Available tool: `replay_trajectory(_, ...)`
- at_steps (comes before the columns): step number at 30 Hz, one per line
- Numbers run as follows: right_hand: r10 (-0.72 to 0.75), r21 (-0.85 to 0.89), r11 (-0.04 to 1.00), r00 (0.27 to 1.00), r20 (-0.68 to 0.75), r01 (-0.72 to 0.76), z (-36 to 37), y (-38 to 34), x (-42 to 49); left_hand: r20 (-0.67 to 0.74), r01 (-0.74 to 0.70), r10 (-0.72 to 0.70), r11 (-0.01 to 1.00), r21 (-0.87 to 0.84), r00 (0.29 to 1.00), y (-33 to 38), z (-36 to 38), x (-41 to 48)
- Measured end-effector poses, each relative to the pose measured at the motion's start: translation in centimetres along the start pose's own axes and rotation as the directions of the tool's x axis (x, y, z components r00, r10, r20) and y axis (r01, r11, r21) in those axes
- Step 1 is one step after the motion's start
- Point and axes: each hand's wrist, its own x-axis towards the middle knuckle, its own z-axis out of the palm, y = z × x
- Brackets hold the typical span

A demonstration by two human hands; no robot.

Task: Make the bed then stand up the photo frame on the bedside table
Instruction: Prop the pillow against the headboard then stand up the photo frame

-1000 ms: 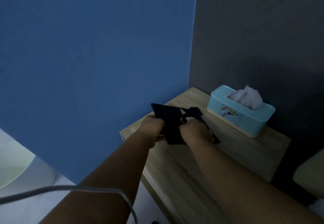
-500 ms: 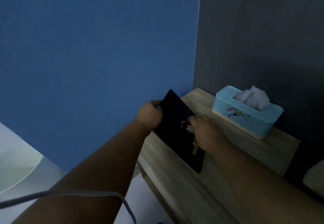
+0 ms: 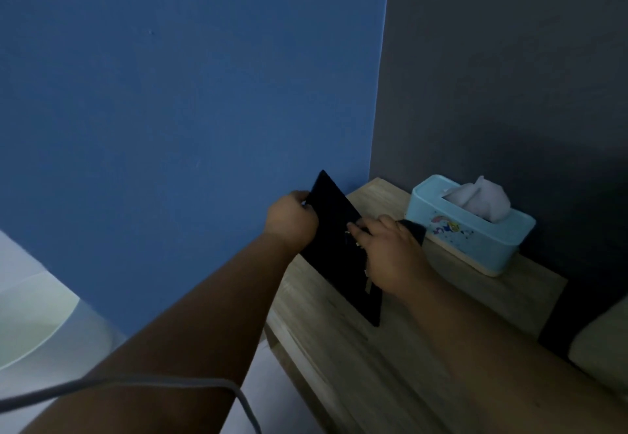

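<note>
The photo frame [image 3: 334, 246] stands tilted on the wooden bench [image 3: 390, 365], its dark back toward the camera, one lower corner resting on the wood and its top corner lifted against the blue wall [image 3: 170, 110]. The left hand [image 3: 292, 221] is closed around the frame's upper left edge, fingers curled over the rim. The right hand [image 3: 390, 256] rests on the back of the frame near its middle, fingers pressed around a dark flap — likely the stand [image 3: 414, 229] — which juts out toward the tissue box [image 3: 475, 233]. Whether the right hand truly pinches that flap or only pushes on it cannot be told in this dim light.

The tissue box is pale blue with a light base, and a white tissue [image 3: 475, 197] pokes up from its slot. Its side carries a small coloured print, a rainbow-like picture with specks around it; no writing can be read there. No brand or label shows on the frame either, only a few pale marks on its back.

The bench sits in the corner where the blue wall meets a dark grey wall [image 3: 509, 76]. The frame is near the bench's left edge, just beside the blue wall, and the tissue box stands against the grey wall. Bare wood lies open in front of both. A grey cable [image 3: 136, 386] crosses the left forearm at the bottom of the view.
</note>
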Motion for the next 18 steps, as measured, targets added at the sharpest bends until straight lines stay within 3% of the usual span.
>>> replay_trajectory(4,0.162,0.461,0.885,0.974,-0.157,-0.072,0.9,-2.3,-1.1,0.016,0.01,-0.008,0.993,-0.114,1.0,1.0,0.4,-0.3)
replay_trajectory(6,0.2,0.571,0.817,0.968,-0.151,-0.079,1.1,-3.4,-1.7,0.042,0.038,-0.031,0.982,-0.186,0.999,1.3,0.8,-0.4)
replay_trajectory(12,0.266,0.683,0.726,0.949,-0.171,-0.08,1.5,-3.7,-2.8,0.176,0.203,-0.14,0.884,-0.421,0.974,2.1,1.7,-0.3)
replay_trajectory(18,0.444,0.828,0.555,0.868,-0.223,-0.071,1.5,-3.2,-3.9,0.3,0.237,-0.082,0.814,-0.53,0.951,3.4,2.4,-0.7)
